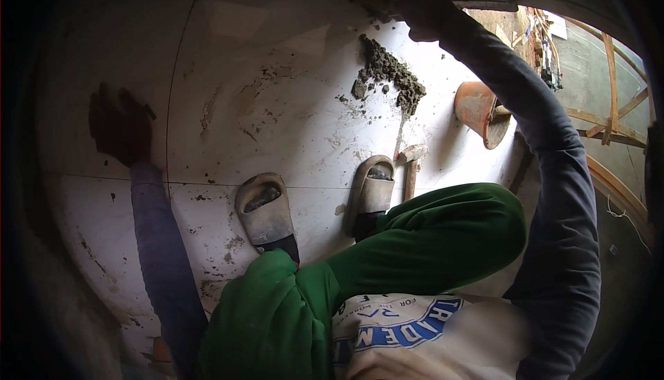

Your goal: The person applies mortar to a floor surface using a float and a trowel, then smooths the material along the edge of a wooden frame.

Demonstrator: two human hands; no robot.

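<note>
My left hand (121, 124) lies over the pale tiles at the left, in shadow, its fingers apart and nothing visible in it. At the far wall's foot my right hand (423, 13) is stretched out, its fingers closed. Deep shadow hides what it grips, if anything. Just nearer than that hand, a heap of crumbly grey mortar (391, 72) is spread on the tiles. A hammer (413, 155) rests beside my right slipper, its head pointing away from me.
An orange bucket (474, 107) stands right of the mortar, under my right forearm. My feet, in grey slippers (266, 210), are on the white tile floor (311, 224). Smears and crumbs dot the tiles. Wooden poles (610, 89) and cables lie beyond the right edge.
</note>
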